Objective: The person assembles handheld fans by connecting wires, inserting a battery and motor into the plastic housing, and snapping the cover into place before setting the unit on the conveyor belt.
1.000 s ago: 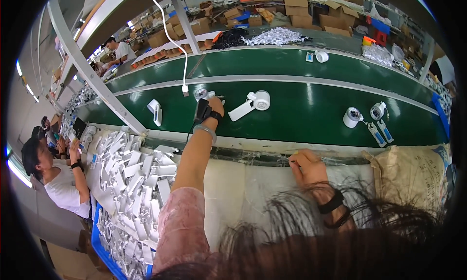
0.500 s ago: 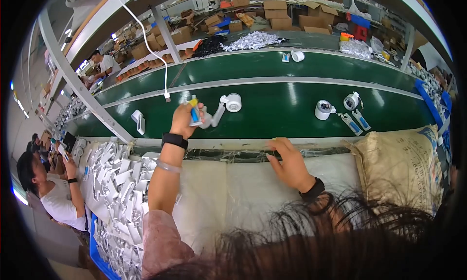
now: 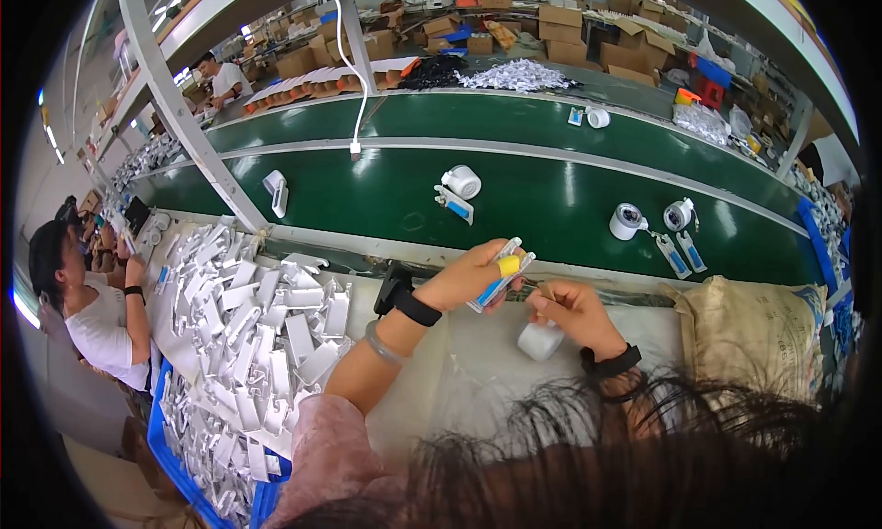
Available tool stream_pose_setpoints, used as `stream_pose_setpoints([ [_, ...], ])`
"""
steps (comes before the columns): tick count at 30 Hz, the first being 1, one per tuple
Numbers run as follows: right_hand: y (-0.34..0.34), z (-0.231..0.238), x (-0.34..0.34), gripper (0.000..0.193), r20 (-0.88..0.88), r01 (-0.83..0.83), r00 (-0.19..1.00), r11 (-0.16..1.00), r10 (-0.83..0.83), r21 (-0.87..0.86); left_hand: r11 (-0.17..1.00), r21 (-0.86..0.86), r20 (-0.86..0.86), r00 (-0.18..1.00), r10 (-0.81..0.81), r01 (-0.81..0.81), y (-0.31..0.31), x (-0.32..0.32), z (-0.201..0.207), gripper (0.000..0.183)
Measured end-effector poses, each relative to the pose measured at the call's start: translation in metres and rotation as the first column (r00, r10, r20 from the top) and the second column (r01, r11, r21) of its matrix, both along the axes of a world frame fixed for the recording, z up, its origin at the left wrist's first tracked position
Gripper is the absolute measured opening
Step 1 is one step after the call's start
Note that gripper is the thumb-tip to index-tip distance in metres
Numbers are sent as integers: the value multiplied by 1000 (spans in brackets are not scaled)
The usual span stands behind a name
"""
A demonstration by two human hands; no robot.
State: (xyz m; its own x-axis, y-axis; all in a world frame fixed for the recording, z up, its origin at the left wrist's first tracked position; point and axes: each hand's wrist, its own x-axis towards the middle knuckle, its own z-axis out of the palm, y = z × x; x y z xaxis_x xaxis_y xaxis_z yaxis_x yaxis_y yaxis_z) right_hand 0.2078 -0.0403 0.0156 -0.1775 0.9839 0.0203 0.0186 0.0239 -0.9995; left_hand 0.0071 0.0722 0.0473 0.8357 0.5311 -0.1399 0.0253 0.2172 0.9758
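Observation:
My left hand (image 3: 469, 279), a yellow cover on its thumb, is closed around a slim white handle case (image 3: 510, 247) with a blue part inside. Beside it, my right hand (image 3: 581, 316) has its thumb and forefinger pinched together. Whatever lies between those fingertips is too small to make out. Just under them is a white round housing (image 3: 540, 341), over the pale work surface (image 3: 441, 373); I cannot tell whether it hangs or rests there.
Loose white plastic parts (image 3: 266, 336) pile over a blue bin (image 3: 175, 437) at left. Beyond the hands, a green conveyor belt (image 3: 367, 198) carries several white units. A stuffed sack (image 3: 749, 341) lies at right. A white cable (image 3: 342, 42) dangles above the belt. Co-workers are at left.
My left hand has come back from over the belt to the work surface with the handle case and round housing. My right hand has gone from spread fingers to a pinch. The view has shifted.

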Motion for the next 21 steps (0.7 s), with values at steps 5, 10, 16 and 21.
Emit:
stream_pose_setpoints([
  [5, 4, -4, 14, 18, -200, -33, 979, 998, 41, 44, 937, 350, 2, 1000, 8, -8, 6, 7, -31, 21],
  [10, -4, 2, 1, 18, -18, 57, 998, 998, -57, 0, 927, 365, 45, 996, 77, -89, -1, 3, -16, 22],
  [16, -4, 7, -17, 14, 510, 285, 650, 802, -564, 525, 935, 295, 55, 981, 187, -195, -12, 6, -16, 26],
  [21, -1, -6, -16, 9, 289, 365, 649, 621, -704, 693, 979, 128, 74, 986, 148, -157, -20, 16, -27, 31],
])
